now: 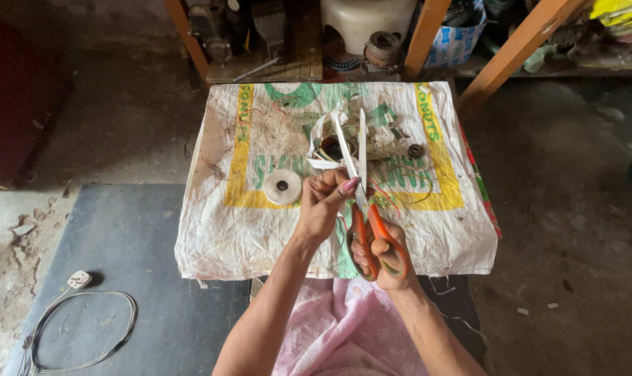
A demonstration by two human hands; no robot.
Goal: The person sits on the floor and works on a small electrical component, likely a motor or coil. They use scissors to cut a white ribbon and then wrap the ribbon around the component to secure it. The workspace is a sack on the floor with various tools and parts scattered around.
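My right hand (384,256) grips orange-handled scissors (363,182), blades parted and pointing away from me. My left hand (326,200) pinches a strip of white tape (321,134) between thumb and fingers, right beside the blades. The strip loops up over a dark round coil part (332,147) lying on a white woven sack (250,223) printed in yellow and green. A roll of white tape (282,186) rests on the sack just left of my left hand.
A small dark ring (416,150) and loose thin wires lie on the sack's right half. Orange wooden frame legs (516,47) and a shelf of motor parts stand beyond. A grey mat (135,237) holds a white plug with coiled cable (79,280).
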